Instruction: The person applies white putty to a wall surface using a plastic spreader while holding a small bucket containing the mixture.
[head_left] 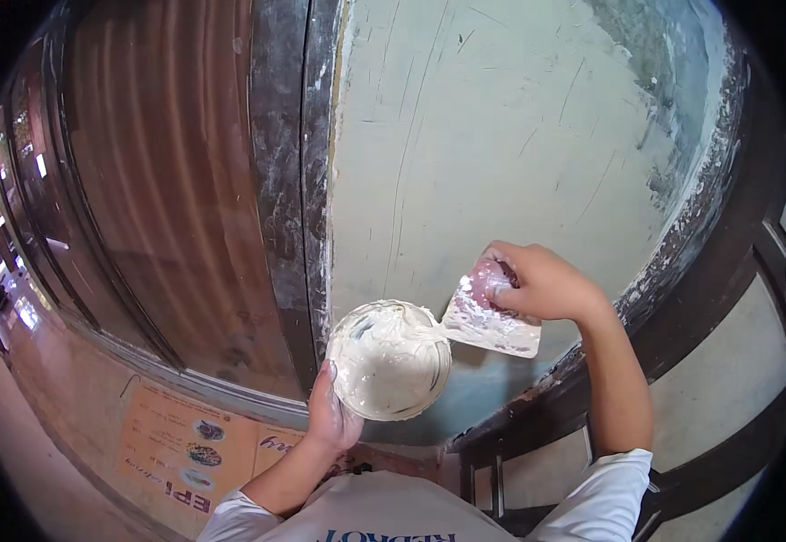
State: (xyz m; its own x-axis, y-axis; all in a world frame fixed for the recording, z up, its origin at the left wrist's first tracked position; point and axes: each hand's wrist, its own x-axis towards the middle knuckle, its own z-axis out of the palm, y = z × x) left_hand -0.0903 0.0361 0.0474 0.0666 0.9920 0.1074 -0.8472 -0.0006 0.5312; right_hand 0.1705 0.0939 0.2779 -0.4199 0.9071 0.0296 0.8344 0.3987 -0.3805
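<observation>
My left hand grips a round bowl by its left side, fingers wrapped under and around it. White putty coats the bowl's inside and rim, with a few dark bare streaks showing. In my right hand is a flat, roughly square putty spreader, reddish and smeared with white putty. Its left edge touches or nearly touches the bowl's right rim, where a lump of putty sits between them. Behind both stands a pale wall panel with thin scratch lines and grey patches near the top right.
A dark frame post and brown door panels stand at the left. Dark wooden framing with pale panels slants along the right. Below left, an orange printed cardboard sheet lies on the floor.
</observation>
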